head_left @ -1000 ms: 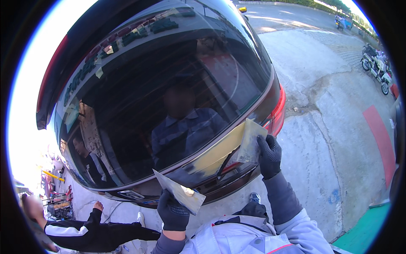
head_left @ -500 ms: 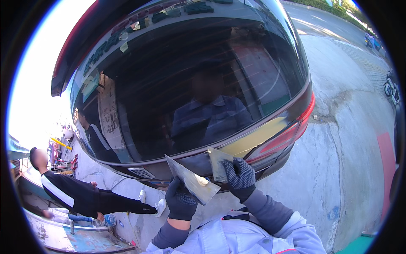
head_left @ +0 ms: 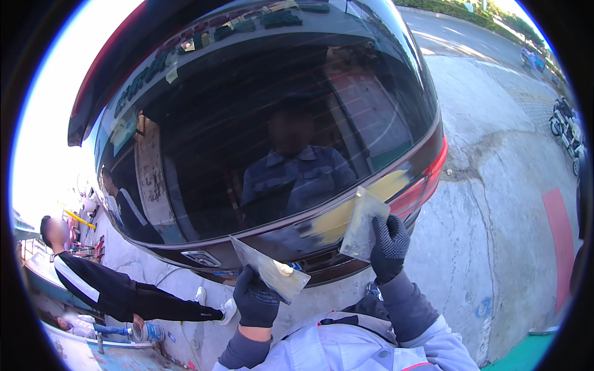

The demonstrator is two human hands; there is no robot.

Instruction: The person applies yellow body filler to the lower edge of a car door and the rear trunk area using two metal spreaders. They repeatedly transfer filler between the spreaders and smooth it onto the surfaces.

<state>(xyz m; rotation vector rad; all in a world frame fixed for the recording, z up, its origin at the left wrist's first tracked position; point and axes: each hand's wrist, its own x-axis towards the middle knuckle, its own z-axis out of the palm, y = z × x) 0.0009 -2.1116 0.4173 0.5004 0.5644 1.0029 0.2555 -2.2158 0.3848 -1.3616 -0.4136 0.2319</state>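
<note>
My gloved left hand grips a flat, pale putty board, tilted in front of the car's rear. A cream lump of putty sits near the board's right end. In my gloved right hand is a thin, pale putty spreader, held up against or just before the dark tailgate. It covers part of a yellow putty patch, which shows on both sides of it. Whether its edge touches the panel, I cannot tell. The red tail light lies just right of the patch.
The dark rear window fills the middle and carries reflections. A person in black stands at the left, near a blue-grey bucket. Another person is lower left. A motorbike and a red strip are at the right.
My right hand has moved right with the spreader, now in front of the patch. The yellow putty spreads farther left, with streaked edges. My left hand still holds the board.
</note>
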